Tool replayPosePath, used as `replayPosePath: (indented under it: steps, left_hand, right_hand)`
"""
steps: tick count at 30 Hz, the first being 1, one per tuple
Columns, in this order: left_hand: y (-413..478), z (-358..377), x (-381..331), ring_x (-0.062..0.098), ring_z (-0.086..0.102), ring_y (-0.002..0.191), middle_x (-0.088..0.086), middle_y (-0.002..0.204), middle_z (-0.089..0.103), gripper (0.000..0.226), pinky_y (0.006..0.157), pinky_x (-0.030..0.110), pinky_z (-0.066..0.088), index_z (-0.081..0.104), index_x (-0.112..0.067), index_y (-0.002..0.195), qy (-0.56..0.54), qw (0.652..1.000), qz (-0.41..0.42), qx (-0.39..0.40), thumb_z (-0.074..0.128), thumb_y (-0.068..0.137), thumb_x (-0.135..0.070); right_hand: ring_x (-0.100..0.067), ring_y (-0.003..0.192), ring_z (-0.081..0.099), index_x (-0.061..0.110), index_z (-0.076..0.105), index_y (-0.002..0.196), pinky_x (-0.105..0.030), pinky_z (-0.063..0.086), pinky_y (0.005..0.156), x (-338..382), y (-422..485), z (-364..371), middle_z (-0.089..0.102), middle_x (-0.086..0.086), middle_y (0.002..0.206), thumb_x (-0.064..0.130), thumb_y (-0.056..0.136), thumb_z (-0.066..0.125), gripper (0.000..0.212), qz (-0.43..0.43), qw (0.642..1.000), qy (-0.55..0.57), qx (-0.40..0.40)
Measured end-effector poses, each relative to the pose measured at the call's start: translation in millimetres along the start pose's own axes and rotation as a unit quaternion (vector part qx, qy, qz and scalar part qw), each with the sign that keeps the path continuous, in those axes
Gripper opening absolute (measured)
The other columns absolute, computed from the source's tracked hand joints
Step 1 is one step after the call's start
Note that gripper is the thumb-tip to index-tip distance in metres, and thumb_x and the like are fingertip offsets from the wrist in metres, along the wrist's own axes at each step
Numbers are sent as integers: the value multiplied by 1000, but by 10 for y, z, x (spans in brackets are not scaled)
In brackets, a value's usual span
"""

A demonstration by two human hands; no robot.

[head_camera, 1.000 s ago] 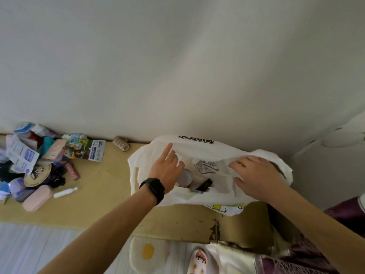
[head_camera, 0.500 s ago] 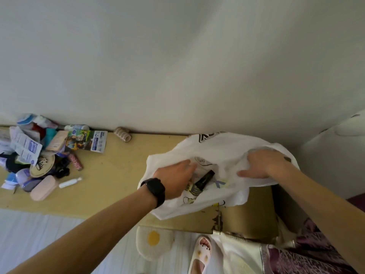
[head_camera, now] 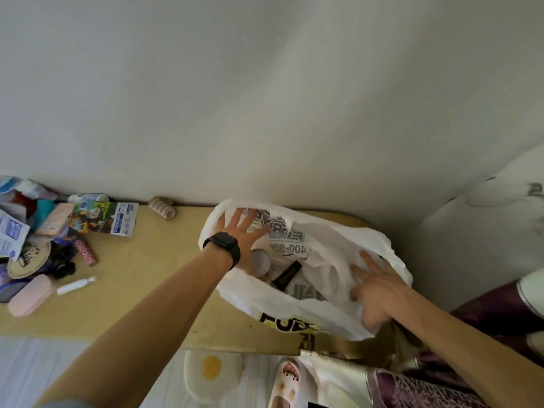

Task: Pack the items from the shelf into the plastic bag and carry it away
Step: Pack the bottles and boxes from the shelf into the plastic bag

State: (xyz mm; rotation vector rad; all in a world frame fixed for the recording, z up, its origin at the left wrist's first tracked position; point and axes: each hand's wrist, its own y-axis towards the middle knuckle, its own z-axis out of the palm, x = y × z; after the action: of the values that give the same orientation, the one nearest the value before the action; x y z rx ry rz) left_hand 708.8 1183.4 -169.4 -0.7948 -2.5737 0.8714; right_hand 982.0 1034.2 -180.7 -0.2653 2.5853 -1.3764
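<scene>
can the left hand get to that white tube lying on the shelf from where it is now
Probably yes. The left hand is open on the bag, and the bare shelf between it and the white tube holds no obstacle.

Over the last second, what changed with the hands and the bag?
The left hand slid from the bag's near side to its far rim, fingers spread. The right hand came down to the near right edge. The plastic bag now gapes wider. The black tube stays inside; the pile is untouched.
</scene>
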Motion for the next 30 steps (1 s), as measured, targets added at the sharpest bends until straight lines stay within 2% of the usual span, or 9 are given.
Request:
replayPosePath:
  steps: [3, 7, 10, 13, 15, 18, 20, 25, 30]
  left_hand:
    - [-202, 125, -98, 38, -29, 143, 5, 159, -27, 122, 108, 66, -22, -9, -41, 153, 106, 994, 31, 8, 69, 65, -74]
    - [-526, 338, -90, 38, -35, 140, 10, 152, -41, 138, 110, 59, -21, -19, -37, 151, 141, 989, 30, 34, 81, 60, -63]
    - [-690, 439, -11, 32, -24, 146, 5, 151, -44, 139, 121, 48, 7, -20, -43, 149, 108, 988, 44, 104, 88, 61, -49]
    - [-810, 423, -18, 28, -19, 148, 3, 158, -30, 127, 121, 47, 16, -10, -44, 152, 117, 985, 99, 78, 84, 67, -47]
    - [-884, 324, -75, 27, 7, 149, 3, 163, 4, 93, 116, 44, 26, 17, -38, 152, 61, 990, 125, 4, 74, 79, -45]
    - [-1036, 72, -179, 25, 53, 117, 1, 132, 55, 42, 85, 35, 46, 46, -27, 135, -84, 985, 96, -116, 50, 96, -42]
    - [-1187, -59, -212, 20, 57, 111, -8, 129, 59, 38, 75, 29, 44, 51, -32, 133, -181, 968, 72, -160, 45, 97, -45]
    - [-1746, -5, -140, 4, 58, 105, -18, 121, 61, 33, 85, 30, 51, 53, -44, 127, -384, 886, 51, -253, 50, 94, -47]
    - [-2376, 540, 293, -3, 55, 106, -21, 122, 58, 34, 84, 21, 49, 53, -40, 128, -467, 820, -36, -328, 55, 94, -38]
  right_hand:
    - [-25, 137, 36, 39, 48, 136, -47, 28, 115, 5, -87, -205, 39, 5, 150, 62, 83, 56, 59, -11, 986, 101, -136]
    - [-25, 151, 12, 37, 43, 143, -51, 26, 114, 14, -44, -399, 13, -2, 165, 57, 84, 60, 65, -22, 907, 44, -417]
    - [-28, 151, -10, 47, 0, 153, -54, 10, 119, -164, 79, -497, -25, 2, 162, 74, 78, 54, 96, 52, 953, 71, -289]
    - [-30, 151, -12, 49, -14, 150, -54, 1, 120, -251, 171, -521, -17, 0, 164, 85, 71, 50, 109, 86, 974, 89, -191]
    - [-28, 151, -13, 48, -5, 153, -57, -2, 118, -181, 152, -542, -14, 1, 165, 84, 70, 51, 106, 63, 976, 76, -192]
    - [-21, 152, -10, 47, 16, 152, -56, -2, 119, 5, -74, -611, -2, 4, 166, 77, 75, 51, 90, 43, 968, 96, -229]
    - [-19, 152, -3, 47, 30, 147, -53, 3, 120, 166, -327, -637, 12, 8, 165, 72, 80, 51, 75, 35, 948, 154, -275]
    - [-5, 146, 21, 42, 55, 132, -30, 14, 118, 849, -1057, -627, 42, 17, 149, 48, 93, 58, 40, -15, 838, 384, -386]
    - [4, 128, 39, 39, 63, 118, -25, 30, 111, 1879, -1390, -572, 54, 27, 129, 34, 92, 63, 27, -48, 756, 435, -487]
